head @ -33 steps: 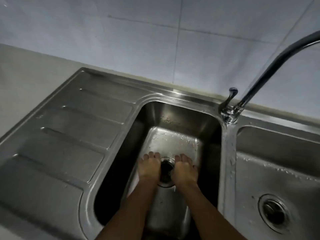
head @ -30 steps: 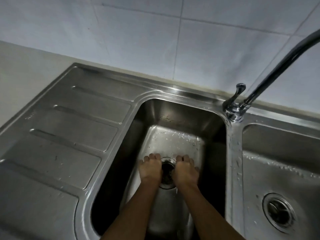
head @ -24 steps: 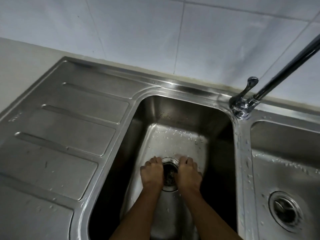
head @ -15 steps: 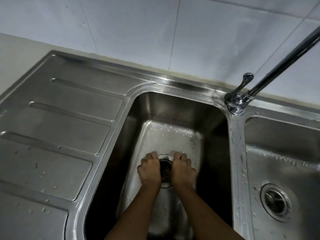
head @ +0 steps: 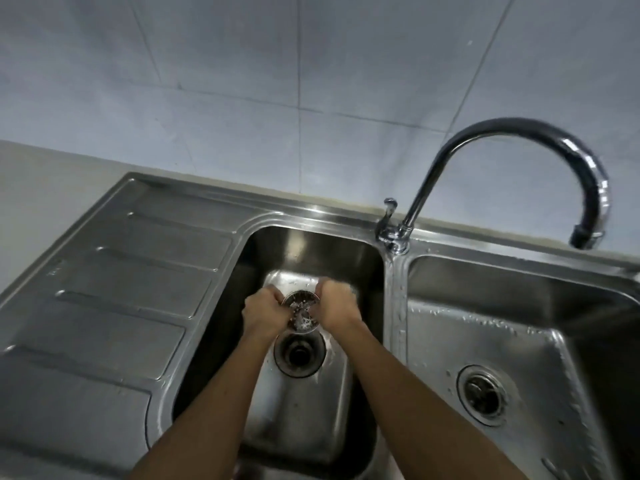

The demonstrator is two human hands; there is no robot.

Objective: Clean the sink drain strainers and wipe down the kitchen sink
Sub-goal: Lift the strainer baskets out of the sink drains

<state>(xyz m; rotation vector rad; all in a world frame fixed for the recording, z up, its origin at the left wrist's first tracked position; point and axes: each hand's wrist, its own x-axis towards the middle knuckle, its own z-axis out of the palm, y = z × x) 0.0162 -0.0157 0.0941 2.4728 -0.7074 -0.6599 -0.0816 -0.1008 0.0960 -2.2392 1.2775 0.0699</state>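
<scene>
**Two hands, one strainer, held over an open drain**

Seen from the head camera, the only view: a person's two bare forearms reach down into the deep stainless-steel left basin (head: 311,251), one of two in this double kitchen sink. The left hand (head: 265,311) and the right hand (head: 337,306) each curl their fingers round opposite sides of one round, perforated steel strainer basket (head: 302,311), gripping it between them. The basket sits clear of the basin floor, just beyond the round open drain (head: 299,355), whose dark hole shows uncovered between the wrists. Wet specks glint inside the basket; what they are cannot be made out.

The shallower right basin (head: 485,289), beaded with water drops, has a second strainer (head: 483,393) seated in its own drain, well apart from both hands.

One chrome gooseneck faucet (head: 512,129) rises from the ridge between the basins, its spout arching over the right one. One small lever handle (head: 390,206) stands just beside its base. To the left lies a single ribbed steel drainboard (head: 121,306) with four raised panels, bordered by a pale countertop (head: 34,188). A pale grey tiled wall (head: 242,81) runs behind.
</scene>
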